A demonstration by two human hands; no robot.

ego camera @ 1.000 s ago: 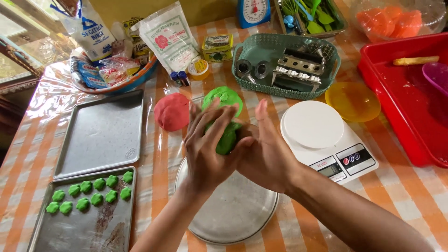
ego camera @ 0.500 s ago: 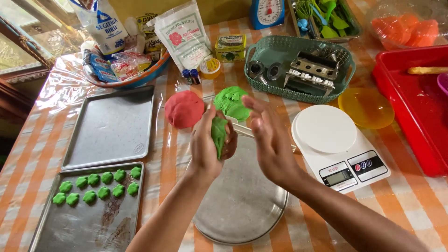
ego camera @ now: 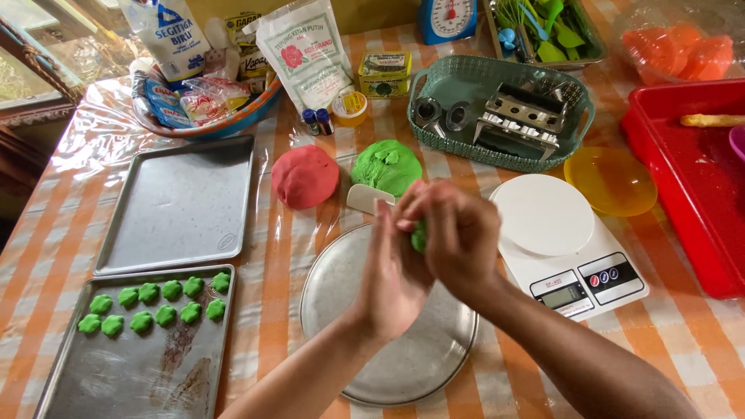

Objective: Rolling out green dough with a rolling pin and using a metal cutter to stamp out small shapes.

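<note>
Your left hand (ego camera: 392, 268) and right hand (ego camera: 458, 240) pressed together around a green dough piece (ego camera: 419, 235) | round metal pan (ego camera: 349, 271) beneath them | green dough mound (ego camera: 386, 165) just beyond.

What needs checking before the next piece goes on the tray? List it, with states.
1. Green dough piece held between left hand and right hand: ok.
2. Its shape: cannot tell, fingers cover most of it.
3. Free room on the lower baking tray below the green shaped pieces: ok.
4. Upper baking tray bare: ok.
5. Green dough ball within reach behind the hands: ok.
6. Round metal pan under the hands: ok.
</note>
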